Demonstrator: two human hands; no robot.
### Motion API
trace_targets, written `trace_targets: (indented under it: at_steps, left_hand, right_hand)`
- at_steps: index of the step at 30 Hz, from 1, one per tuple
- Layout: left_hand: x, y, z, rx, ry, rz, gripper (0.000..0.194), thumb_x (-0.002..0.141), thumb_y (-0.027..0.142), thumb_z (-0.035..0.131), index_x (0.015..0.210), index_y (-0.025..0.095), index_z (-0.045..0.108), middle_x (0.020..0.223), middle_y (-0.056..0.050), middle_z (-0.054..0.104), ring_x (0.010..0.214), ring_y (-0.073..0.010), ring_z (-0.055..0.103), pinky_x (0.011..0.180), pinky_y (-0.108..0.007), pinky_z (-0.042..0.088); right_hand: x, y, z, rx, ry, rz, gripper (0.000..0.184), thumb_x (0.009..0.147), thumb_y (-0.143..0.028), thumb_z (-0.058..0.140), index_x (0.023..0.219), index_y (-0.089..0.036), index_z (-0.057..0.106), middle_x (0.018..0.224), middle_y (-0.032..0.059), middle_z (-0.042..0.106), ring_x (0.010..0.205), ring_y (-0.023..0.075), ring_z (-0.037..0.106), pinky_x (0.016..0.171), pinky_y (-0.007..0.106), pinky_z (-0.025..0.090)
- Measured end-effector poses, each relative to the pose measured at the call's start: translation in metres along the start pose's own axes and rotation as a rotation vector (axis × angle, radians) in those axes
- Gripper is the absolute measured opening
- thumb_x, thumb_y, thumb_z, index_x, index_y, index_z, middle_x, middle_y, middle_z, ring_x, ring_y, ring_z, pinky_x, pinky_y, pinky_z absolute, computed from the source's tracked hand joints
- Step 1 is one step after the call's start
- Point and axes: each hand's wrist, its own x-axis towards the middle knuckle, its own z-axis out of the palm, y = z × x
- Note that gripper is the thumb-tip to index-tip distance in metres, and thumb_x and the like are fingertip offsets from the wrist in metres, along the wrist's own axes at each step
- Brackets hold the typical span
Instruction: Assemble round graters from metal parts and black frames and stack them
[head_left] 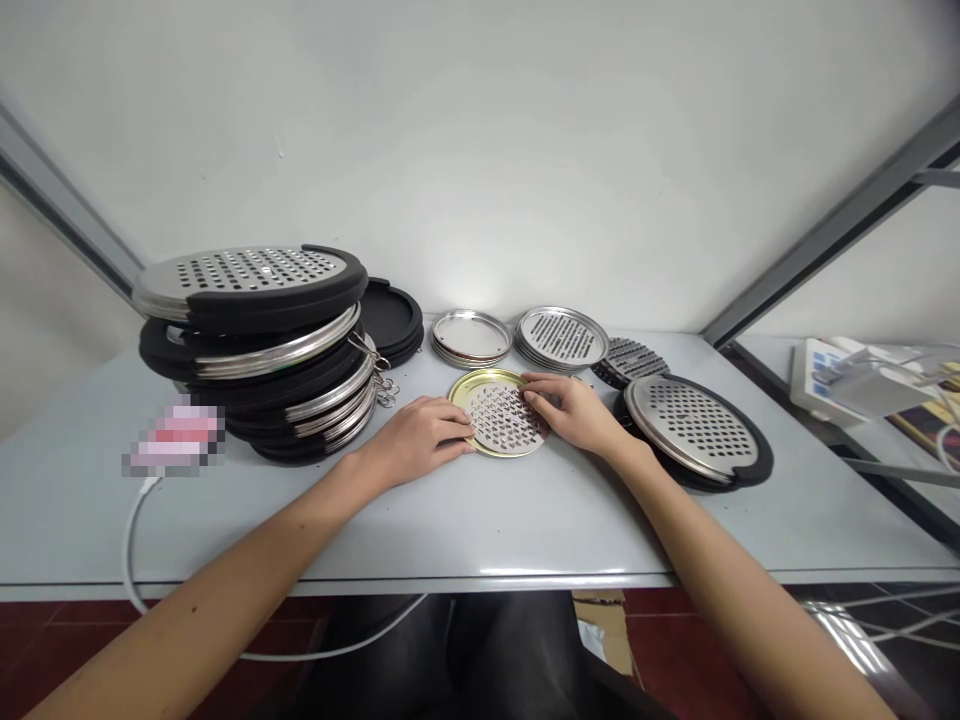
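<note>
In front of me lies a round metal grater disc (504,420) with rows of raised holes. It sits within a shallow gold-coloured rim (480,378) that shows along the back, left and front. My left hand (420,436) grips the left edge, fingertips on top and thumb low at the near side. On the right edge my right hand (576,410) is closed, its fingers reaching over the far right of the disc. What lies under the fingers of each hand is hidden.
A tall, uneven stack of black-edged graters (255,300) stands left, beside black round holders (390,320). Behind are plain metal discs (471,334), grater discs (564,336) and dark discs (634,358). Right is a black-edged grater (694,425). A white cable (129,545) crosses the table edge.
</note>
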Motion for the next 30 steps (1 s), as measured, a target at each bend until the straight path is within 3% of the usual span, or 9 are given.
trace_targets:
  at_steps: [8,14,22,30]
  left_hand:
    - [0.001,0.002,0.000,-0.014,0.033,0.010,0.019,0.089,0.029,0.063,0.103,0.021,0.073,0.105,-0.005,0.071,0.100,-0.0202,0.064,0.093,-0.036,0.050]
    - [0.001,0.001,0.000,-0.019,0.021,0.006,0.020,0.090,0.028,0.062,0.106,0.021,0.072,0.108,-0.006,0.070,0.102,-0.0205,0.062,0.094,-0.036,0.050]
    - [0.000,0.003,-0.001,-0.020,-0.012,0.011,0.019,0.092,0.026,0.059,0.106,0.021,0.071,0.112,-0.007,0.066,0.105,-0.0203,0.060,0.094,-0.034,0.049]
    - [0.001,0.004,0.000,-0.008,-0.012,0.012,0.019,0.091,0.026,0.060,0.106,0.020,0.071,0.111,-0.007,0.066,0.102,-0.0203,0.060,0.093,-0.035,0.050]
  right_hand:
    - [0.019,0.016,-0.005,0.104,0.001,-0.013,0.016,0.081,-0.027,0.062,0.085,-0.021,0.077,0.106,0.0058,0.073,0.092,0.0220,0.069,0.085,0.034,0.054]
    - [0.024,0.013,-0.006,0.057,-0.024,-0.019,0.014,0.079,-0.026,0.064,0.078,-0.022,0.077,0.101,0.0046,0.073,0.082,0.0203,0.069,0.078,0.033,0.055]
    - [0.014,0.010,-0.001,0.098,0.010,-0.009,0.024,0.086,-0.028,0.055,0.078,-0.020,0.076,0.104,0.0081,0.073,0.096,0.0246,0.069,0.081,0.035,0.054]
    - [0.003,0.005,0.001,0.035,0.004,0.019,0.029,0.084,-0.041,0.061,0.098,-0.020,0.075,0.122,0.0114,0.067,0.105,0.0283,0.067,0.089,0.041,0.052]
